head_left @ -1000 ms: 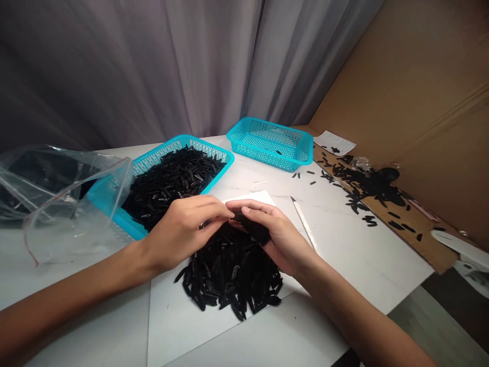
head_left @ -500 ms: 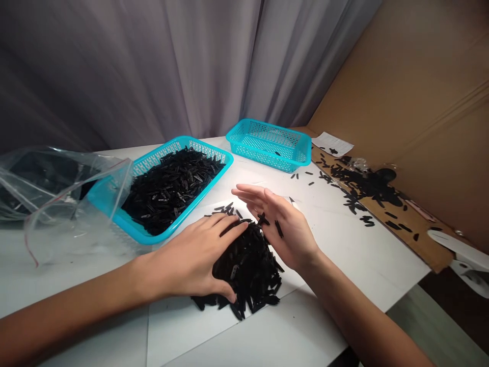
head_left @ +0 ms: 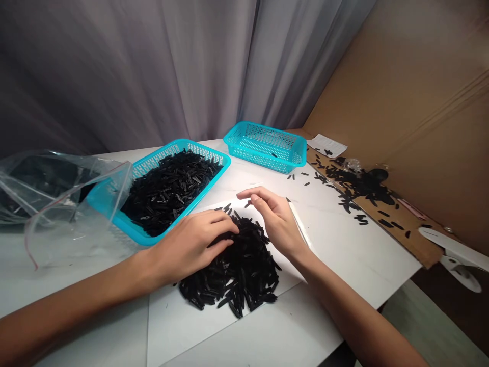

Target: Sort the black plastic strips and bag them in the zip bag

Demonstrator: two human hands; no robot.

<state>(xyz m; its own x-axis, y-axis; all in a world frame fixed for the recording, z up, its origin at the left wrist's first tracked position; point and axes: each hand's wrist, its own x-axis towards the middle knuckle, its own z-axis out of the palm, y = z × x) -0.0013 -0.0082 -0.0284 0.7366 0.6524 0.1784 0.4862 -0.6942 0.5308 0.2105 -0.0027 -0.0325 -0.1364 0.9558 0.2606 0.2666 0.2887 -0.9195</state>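
Note:
A heap of small black elongated pieces (head_left: 244, 270) lies on a white sheet (head_left: 171, 326) on the table. Over the heap's left side rests my left hand (head_left: 194, 244), its fingers bent and loosely apart; no piece shows clearly in its grasp. At the heap's upper right is my right hand (head_left: 277, 219), fingers curved and spread, with a black piece near its fingertips. Left of the heap, a blue basket (head_left: 208, 196) holds many similar black pieces.
Another blue basket (head_left: 265, 160) with one black piece inside stands at the back. A clear plastic bag (head_left: 91, 214) overlaps the full basket's left end. Scattered black pieces (head_left: 367, 188), a paper slip (head_left: 326, 145) and a white object (head_left: 454, 247) lie along the cardboard at right.
My left hand has drawn its thumb in toward its fingers, uncovering more of the heap's lower left. My right hand has turned, and the pieces seen on its palm no longer show there.

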